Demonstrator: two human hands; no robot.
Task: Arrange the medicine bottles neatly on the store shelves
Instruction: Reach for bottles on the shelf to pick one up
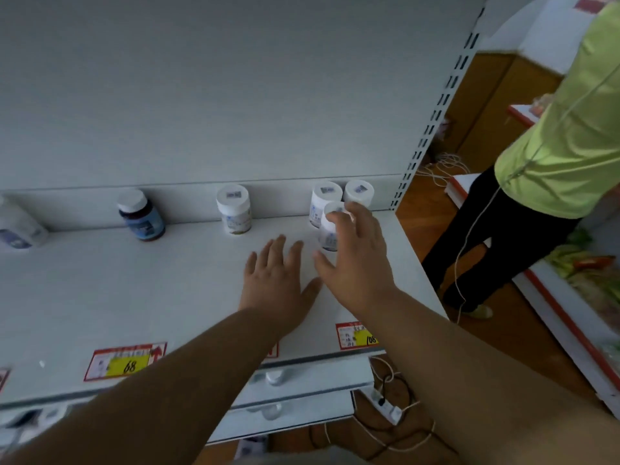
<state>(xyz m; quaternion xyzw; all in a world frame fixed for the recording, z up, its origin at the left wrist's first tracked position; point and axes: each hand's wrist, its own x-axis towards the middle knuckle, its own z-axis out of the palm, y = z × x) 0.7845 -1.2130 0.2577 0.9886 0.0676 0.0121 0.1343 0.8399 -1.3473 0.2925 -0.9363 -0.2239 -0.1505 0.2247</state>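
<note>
On the white shelf (pixel 100 297) in front of me, my right hand (pixel 355 260) reaches over a small white bottle (pixel 330 229). My fingers are spread and a little bent around its cap, but I cannot tell if I grip it or only touch it. My left hand (pixel 275 280) lies flat on the shelf just beside it, fingers straight, holding nothing.

Two more white bottles, one on the left (pixel 323 203) and one on the right (pixel 359 193), stand upright close together at the back wall, just behind the small one. I think this little group is the tidy part so far.

Much is left, I think. Another white bottle (pixel 234 209) stands alone farther left. A dark blue bottle (pixel 141 216) stands alone too, well apart. At the far left edge, one more bottle (pixel 18 226) looks tipped over, though it is blurry. These need to come together in a neat row.

Below this shelf I see caps of other bottles (pixel 275 377) on lower shelves.

Beside the shelves stands a person in a green top (pixel 570 135).
</note>
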